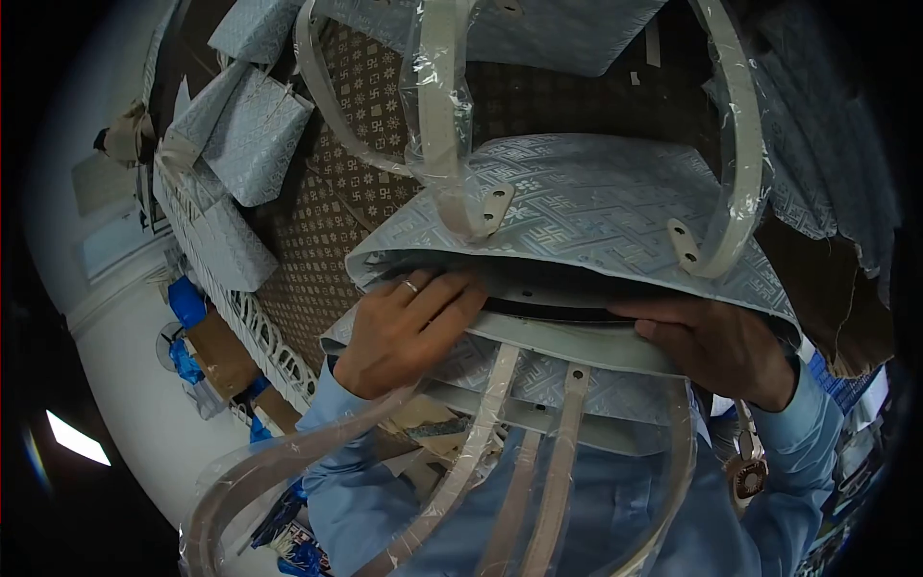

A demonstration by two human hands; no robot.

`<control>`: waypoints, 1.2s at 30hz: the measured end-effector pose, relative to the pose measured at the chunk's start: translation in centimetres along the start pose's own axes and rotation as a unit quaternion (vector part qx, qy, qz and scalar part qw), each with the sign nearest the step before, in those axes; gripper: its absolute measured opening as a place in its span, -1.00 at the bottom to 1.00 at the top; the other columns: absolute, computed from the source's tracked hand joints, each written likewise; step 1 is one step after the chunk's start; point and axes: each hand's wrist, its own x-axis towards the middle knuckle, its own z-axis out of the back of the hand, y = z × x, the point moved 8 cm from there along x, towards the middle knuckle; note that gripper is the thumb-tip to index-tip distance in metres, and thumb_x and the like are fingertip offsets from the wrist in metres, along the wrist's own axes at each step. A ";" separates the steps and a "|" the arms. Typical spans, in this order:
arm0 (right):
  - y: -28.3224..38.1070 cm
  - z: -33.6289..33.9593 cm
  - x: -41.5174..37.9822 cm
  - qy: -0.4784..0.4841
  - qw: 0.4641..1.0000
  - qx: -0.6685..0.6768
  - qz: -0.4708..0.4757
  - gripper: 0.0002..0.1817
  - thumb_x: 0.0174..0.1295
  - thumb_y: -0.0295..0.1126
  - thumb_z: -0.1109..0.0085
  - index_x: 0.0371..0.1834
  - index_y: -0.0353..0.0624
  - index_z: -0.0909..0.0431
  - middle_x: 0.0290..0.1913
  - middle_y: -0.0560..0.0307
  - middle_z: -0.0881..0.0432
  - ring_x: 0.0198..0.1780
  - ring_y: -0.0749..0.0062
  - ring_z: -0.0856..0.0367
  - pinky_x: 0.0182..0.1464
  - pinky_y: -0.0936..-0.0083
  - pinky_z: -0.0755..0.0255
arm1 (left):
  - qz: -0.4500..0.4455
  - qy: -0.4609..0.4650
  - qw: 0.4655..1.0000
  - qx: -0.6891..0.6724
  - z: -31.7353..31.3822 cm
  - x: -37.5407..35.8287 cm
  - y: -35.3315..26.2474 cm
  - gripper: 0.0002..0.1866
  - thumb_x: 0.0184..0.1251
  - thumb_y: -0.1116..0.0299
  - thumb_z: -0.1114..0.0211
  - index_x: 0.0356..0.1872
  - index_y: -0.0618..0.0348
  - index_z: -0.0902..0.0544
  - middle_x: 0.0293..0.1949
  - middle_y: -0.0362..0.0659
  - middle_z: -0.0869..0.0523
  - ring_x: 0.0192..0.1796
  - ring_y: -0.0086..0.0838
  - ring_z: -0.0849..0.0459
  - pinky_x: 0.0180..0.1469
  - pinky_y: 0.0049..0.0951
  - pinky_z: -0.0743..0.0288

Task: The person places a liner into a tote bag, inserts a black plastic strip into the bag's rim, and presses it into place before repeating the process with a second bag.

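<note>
Lying with its mouth gaping toward the wearer, the silver-grey patterned bag (596, 207) sits between the two hands. At the bag's left end, the left hand (404, 327), a ring on one finger, lies with its fingers bent at the mouth; its thumb is hidden, so whether it pinches anything I cannot tell. At the bag's right end, the right hand (726, 346) reaches into the mouth, fingers stretched toward the dark interior; whether they grip something inside cannot be told. Rising from the bag's far panel is a plastic-wrapped handle (743, 135), fixed by riveted tabs. On the bag's near side, more wrapped straps (558, 452) hang toward the wearer's blue shirt. Beyond the bag lies another bag (538, 38) on a brown patterned cover (336, 212); farther left of it, finished-looking bags (255, 139) lean together.
</note>
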 end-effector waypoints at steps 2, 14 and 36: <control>-0.1 0.0 -0.3 -0.016 0.999 -0.027 0.023 -0.70 0.32 -0.29 0.00 0.06 -0.02 -0.56 -0.24 -0.03 -0.68 -0.27 0.31 -0.70 -0.15 0.46 -0.55 | -0.066 -0.054 0.996 -0.004 0.3 0.1 -0.9 -0.69 -0.14 0.51 -0.27 -0.25 0.26 -0.62 -0.24 -0.12 -0.65 -0.27 -0.39 -0.64 -0.32 -0.46 -0.53; -1.6 2.9 -4.8 -0.104 0.980 -0.103 0.136 -0.66 0.17 -0.41 -0.14 0.04 -0.15 -0.52 -0.18 -0.12 -0.64 -0.21 0.05 -0.65 -0.17 0.31 -0.54 | -0.069 -0.062 0.995 -0.036 0.3 0.6 -1.0 -0.74 -0.17 0.57 -0.28 -0.32 0.31 -0.63 -0.35 -0.07 -0.67 -0.32 -0.35 -0.64 -0.36 -0.41 -0.52; 1.3 2.8 -5.4 -0.287 0.874 -0.286 0.266 -0.87 -0.07 -0.49 -0.13 -0.41 -0.21 -0.45 -0.53 0.06 -0.50 -0.47 0.15 -0.57 -0.44 0.30 -0.44 | -0.085 0.064 0.984 -0.144 0.6 5.0 -0.7 -0.74 0.12 0.39 -0.28 -0.14 0.18 -0.60 -0.37 -0.05 -0.68 -0.40 -0.20 -0.67 -0.33 -0.32 -0.56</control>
